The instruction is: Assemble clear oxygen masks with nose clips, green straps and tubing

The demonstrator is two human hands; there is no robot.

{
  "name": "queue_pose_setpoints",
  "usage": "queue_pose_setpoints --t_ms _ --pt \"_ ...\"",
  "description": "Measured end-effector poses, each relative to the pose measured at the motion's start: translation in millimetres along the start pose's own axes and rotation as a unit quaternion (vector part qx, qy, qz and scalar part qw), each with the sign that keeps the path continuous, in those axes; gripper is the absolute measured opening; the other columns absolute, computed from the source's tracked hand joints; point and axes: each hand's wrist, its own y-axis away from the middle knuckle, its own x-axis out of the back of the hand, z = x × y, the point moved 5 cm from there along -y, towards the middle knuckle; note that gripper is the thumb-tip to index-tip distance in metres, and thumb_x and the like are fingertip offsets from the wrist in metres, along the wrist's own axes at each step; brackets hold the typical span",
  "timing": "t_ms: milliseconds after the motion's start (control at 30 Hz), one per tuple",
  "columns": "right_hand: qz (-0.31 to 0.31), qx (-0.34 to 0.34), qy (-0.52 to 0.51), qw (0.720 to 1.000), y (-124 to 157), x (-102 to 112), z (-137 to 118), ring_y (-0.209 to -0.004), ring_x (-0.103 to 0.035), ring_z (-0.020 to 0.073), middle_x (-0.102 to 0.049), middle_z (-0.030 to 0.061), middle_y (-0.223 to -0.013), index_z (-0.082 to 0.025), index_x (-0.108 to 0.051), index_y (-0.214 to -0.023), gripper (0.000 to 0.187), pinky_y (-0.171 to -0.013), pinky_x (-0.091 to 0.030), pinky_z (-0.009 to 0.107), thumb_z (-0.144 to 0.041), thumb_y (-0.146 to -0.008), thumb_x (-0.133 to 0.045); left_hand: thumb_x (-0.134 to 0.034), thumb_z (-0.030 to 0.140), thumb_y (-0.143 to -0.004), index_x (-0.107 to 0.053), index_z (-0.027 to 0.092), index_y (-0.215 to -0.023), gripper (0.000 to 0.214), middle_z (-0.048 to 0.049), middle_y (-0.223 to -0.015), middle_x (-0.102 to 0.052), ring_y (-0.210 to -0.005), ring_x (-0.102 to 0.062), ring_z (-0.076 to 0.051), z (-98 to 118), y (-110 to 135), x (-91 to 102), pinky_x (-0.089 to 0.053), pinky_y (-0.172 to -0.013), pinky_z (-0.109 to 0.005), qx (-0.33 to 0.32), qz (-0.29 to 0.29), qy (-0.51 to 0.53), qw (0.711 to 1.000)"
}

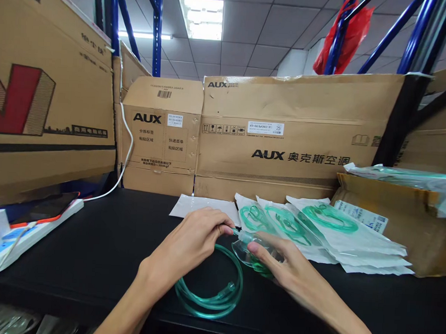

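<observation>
Clear and soft-looking, an oxygen mask (244, 253) is in my right hand (278, 254), whose thumb and fingers close around it near its pale connector (246, 236). My left hand (200, 233) pinches the end of the green tubing at that connector; the fingers hide most of the joint, so I cannot tell how far the two are pushed together. Below my hands the green tubing (215, 313) lies coiled on the black table (120, 271), with a clear end fitting (227, 289) inside the loop. Something green, partly hidden, hangs under the mask.
Packaged green tubing sets (339, 238) overlap at the right, beside an open cardboard box (421, 237). A white sheet (202, 208) lies at the back. Large AUX cartons (282, 180) wall off the rear. At the left are a power strip (51, 223) and a phone (49, 207).
</observation>
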Motion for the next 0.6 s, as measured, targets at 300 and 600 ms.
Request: queue_pose_setpoints --t_ms 300,600 --pt "0.024 0.069 0.023 0.997 -3.0 -5.1 -6.3 -0.108 -0.070 0.0327 -0.077 0.0080 -0.119 -0.024 -0.073 -0.117 0.037 -0.093 -0.052 0.044 -0.051 -0.095 -0.060 -0.052 0.004 -0.099 -0.065 0.022 -0.097 0.022 0.0033 -0.094 -0.070 -0.092 -0.063 -0.016 -1.7 -0.5 -0.2 -0.045 -0.083 -0.029 0.020 -0.015 -0.006 1.000" --pt "0.018 0.067 0.027 0.997 -1.6 -4.1 -10.3 -0.094 -0.072 0.0280 -0.080 0.0050 -0.106 -0.025 -0.072 -0.118 0.036 -0.085 -0.054 0.039 -0.049 -0.094 -0.060 -0.055 0.003 -0.097 -0.063 0.022 -0.096 0.022 0.0042 -0.093 -0.068 -0.089 -0.064 -0.013 -2.4 -1.5 1.9 -0.046 -0.080 -0.025 0.021 -0.020 0.033 0.999"
